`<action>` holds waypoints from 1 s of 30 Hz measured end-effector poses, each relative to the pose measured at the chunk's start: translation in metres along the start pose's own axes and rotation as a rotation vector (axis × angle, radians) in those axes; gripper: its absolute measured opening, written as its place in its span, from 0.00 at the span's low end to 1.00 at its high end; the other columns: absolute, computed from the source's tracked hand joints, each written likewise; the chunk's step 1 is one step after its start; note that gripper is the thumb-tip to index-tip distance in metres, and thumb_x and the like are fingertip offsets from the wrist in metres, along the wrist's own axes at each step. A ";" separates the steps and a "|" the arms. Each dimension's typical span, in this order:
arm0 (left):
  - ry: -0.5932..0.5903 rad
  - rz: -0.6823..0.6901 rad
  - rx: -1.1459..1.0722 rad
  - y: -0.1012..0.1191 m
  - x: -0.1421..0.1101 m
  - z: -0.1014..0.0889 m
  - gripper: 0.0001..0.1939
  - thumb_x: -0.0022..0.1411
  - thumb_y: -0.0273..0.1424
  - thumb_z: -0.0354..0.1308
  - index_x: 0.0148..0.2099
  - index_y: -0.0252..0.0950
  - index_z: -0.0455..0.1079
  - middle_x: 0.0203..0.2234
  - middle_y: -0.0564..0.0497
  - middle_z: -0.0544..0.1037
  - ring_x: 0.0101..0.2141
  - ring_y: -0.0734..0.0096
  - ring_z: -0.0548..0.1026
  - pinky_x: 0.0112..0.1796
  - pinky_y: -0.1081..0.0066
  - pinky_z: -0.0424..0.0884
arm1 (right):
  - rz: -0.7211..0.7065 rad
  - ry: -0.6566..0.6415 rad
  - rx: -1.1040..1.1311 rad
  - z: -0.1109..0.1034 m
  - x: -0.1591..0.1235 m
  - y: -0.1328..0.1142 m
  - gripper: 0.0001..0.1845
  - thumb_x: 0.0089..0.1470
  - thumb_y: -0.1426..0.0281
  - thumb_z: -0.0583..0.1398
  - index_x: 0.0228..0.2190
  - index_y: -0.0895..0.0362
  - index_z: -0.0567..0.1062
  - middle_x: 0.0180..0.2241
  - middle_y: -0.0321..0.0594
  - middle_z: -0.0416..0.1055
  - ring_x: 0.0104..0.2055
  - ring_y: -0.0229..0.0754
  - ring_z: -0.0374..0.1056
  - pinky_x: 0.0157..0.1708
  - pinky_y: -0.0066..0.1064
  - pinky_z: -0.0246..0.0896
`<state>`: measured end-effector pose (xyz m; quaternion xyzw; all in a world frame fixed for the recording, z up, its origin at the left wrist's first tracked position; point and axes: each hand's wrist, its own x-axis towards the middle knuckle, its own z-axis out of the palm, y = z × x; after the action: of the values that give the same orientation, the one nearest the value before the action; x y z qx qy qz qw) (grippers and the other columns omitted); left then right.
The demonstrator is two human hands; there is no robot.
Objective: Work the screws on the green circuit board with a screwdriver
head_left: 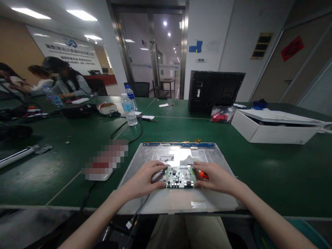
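Observation:
A green circuit board (180, 178) crowded with small parts is gripped by its two short ends. At its left end my left hand (147, 178) is closed, thumb and fingers on the edge. My right hand (214, 178) pinches the opposite end the same way. Beside the right fingers shows an orange object (203, 174), mostly hidden by the hand. Below the board lies a flat silver metal panel (166, 202), with a narrow blue circuit strip (171, 145) along its far edge. A pale flat cable (188, 160) sits at the board's far side.
A blurred-out phone-like slab (107, 162) with a cable lies left of the panel. Water bottles (129, 110), a black monitor-like casing (215, 91), a bag of red items (222, 114) and a white box (275, 129) stand farther back. Several people sit at left.

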<state>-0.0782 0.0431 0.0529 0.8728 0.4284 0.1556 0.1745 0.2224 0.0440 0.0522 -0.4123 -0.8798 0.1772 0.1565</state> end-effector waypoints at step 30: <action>-0.009 -0.316 0.265 0.004 0.065 -0.014 0.03 0.53 0.26 0.57 0.27 0.36 0.70 0.23 0.50 0.76 0.24 0.69 0.72 0.25 0.74 0.61 | 0.555 0.422 1.479 0.010 0.098 -0.011 0.28 0.49 0.47 0.52 0.19 0.58 0.72 0.06 0.26 0.49 0.10 0.29 0.39 0.12 0.22 0.33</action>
<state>-0.0429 0.0955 0.0755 0.8108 0.5758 0.0646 0.0825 0.1510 0.1118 0.0613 -0.4300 -0.3534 0.6627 0.5010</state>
